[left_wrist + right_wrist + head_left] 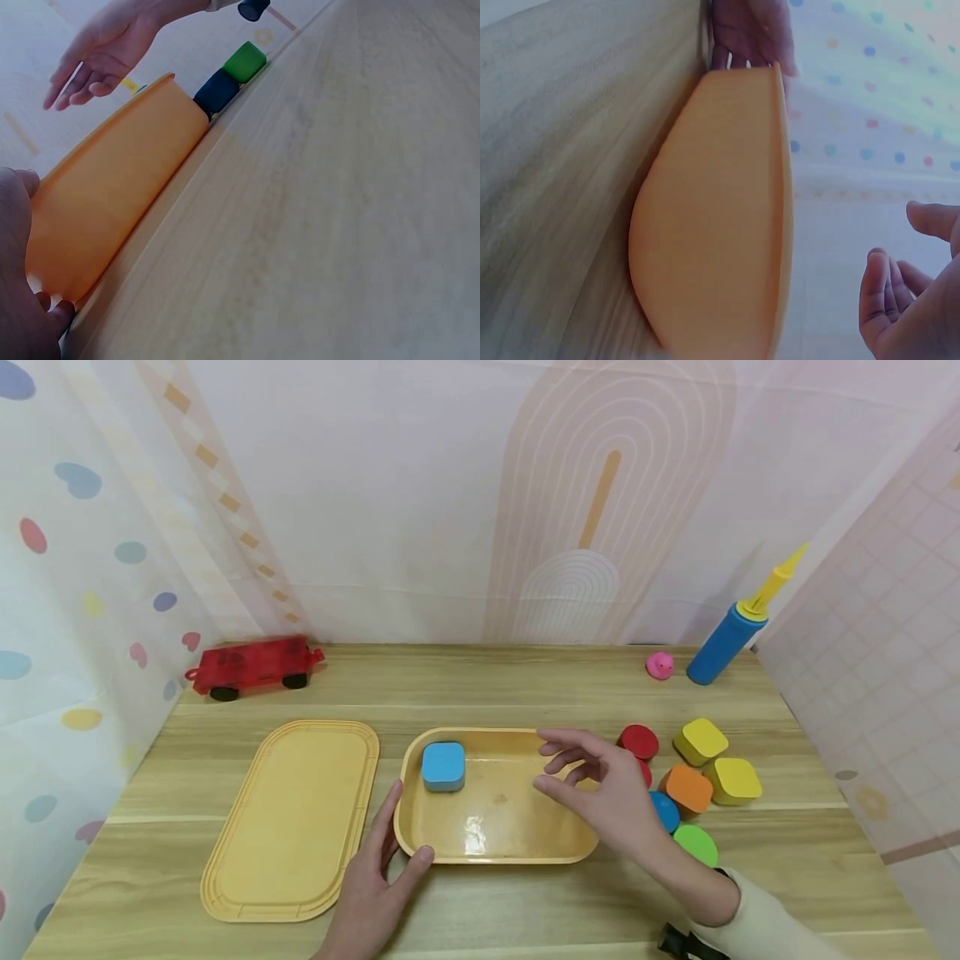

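A shallow yellow-orange plastic box [510,857] sits on the table, with one blue rounded-square block [443,766] inside at its back left. My left hand [371,877] holds the box's near left corner, thumb at the front wall and fingers along the left end. Over the right part of the box hovers my right hand [592,785], fingers loosely bent and apart from the thumb, nothing between them. In the right wrist view that hand [915,292] is above the rim. The matching flat lid [288,827] lies left of the box.
Right of the box are red [639,742], yellow [701,741], orange [687,789], blue [664,811] and green [696,844] blocks. Farther back stand a pink toy [660,665] and a blue pump [723,647]. A red toy wagon [251,666] is at the back left.
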The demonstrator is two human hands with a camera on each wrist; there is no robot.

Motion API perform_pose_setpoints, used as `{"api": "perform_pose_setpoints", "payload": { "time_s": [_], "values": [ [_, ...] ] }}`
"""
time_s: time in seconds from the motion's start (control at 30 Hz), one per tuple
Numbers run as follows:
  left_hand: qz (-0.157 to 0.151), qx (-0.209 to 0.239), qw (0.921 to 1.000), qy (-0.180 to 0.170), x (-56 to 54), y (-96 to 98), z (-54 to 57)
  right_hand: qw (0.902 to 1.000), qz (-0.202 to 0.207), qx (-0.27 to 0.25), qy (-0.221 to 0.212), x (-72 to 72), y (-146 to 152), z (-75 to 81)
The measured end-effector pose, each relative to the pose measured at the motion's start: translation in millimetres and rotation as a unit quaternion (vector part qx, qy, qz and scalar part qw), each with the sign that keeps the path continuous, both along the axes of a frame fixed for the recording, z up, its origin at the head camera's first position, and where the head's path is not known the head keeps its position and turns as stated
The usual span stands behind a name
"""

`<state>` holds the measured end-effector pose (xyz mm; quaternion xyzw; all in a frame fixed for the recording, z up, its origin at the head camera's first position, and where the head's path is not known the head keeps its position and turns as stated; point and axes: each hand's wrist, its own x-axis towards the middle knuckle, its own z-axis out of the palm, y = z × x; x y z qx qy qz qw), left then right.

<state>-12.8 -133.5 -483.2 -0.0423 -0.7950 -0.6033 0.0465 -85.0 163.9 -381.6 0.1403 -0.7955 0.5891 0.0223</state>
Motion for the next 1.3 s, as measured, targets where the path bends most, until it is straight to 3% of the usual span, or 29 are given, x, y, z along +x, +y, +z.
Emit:
{"api": "perform_pose_setpoints", "payload": {
  "time_s": [0.37, 0.57, 0.93, 1.1, 1.3],
  "values": [
    [0.001, -0.002, 1.0, -0.006, 0.7, -0.7, -0.5, 0.9939, 0.006, -0.07, 0.085, 2.9, 32.9, -4.2],
    [0.0, -0.002, 1.0, -0.008, 0.5, -0.1, -0.8, 0.9879, -0.017, -0.083, 0.13, 5.8, 52.1, -7.7],
    [-0.001, -0.001, 1.0, -0.008, 0.9, -0.3, 0.2, 0.9918, -0.039, -0.032, 0.117, 12.8, 94.1, -17.2],
    [-0.001, 0.0, 1.0, -0.009, 1.0, -0.3, 1.1, 0.988, -0.035, -0.064, 0.136, 11.0, 109.4, -19.7],
    [-0.004, 0.004, 1.0, -0.007, 0.7, -0.1, 1.0, 0.9829, -0.062, -0.09, 0.149, 8.1, 128.4, -17.7]
  ]
}}
